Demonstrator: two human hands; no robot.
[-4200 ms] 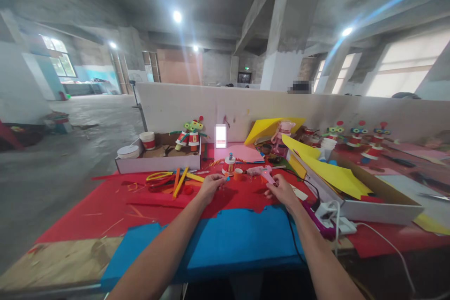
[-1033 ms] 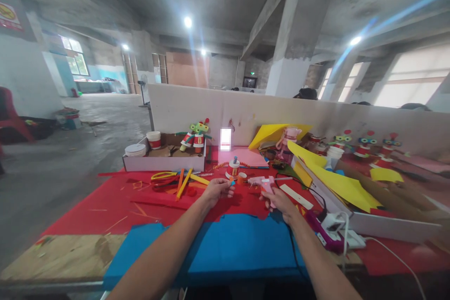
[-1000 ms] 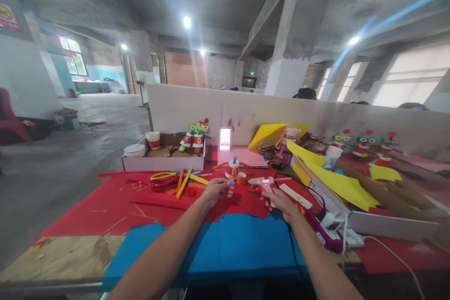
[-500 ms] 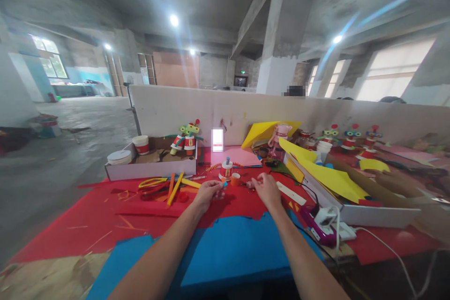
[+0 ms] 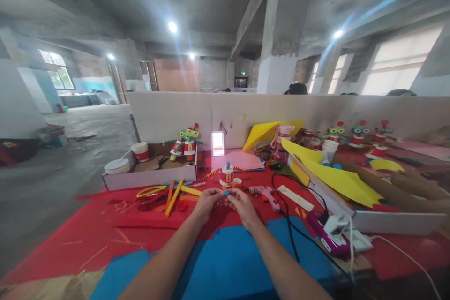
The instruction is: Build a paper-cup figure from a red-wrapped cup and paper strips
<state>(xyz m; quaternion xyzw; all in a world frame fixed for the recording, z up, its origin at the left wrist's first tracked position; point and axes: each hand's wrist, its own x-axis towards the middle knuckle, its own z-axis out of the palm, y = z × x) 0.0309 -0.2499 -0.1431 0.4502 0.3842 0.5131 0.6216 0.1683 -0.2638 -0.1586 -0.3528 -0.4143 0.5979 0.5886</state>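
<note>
Both hands meet over the red paper at the middle of the table. Between their fingertips is a small blue and orange paper piece (image 5: 225, 191). My left hand (image 5: 207, 204) pinches it from the left, and my right hand (image 5: 243, 206) closes on it from the right. Just beyond them stands a paper-cup figure (image 5: 227, 177) with a red band and curled paper arms. Beside its base sits a small orange paper ring (image 5: 237, 182). A pink glue gun (image 5: 266, 195) lies on its side to the right of my right hand, with its black cord trailing.
Scissors (image 5: 151, 192) and yellow and orange strips (image 5: 174, 199) lie at left. Behind them a shallow box (image 5: 151, 180) holds cup figures. Blue sheets (image 5: 225, 262) cover the near edge. At right are a purple power strip (image 5: 328, 234), cords and a box (image 5: 397, 222) with yellow paper.
My right hand has left the glue gun and moved left to join my left hand at the small paper piece. The glue gun now shows fully on the table.
</note>
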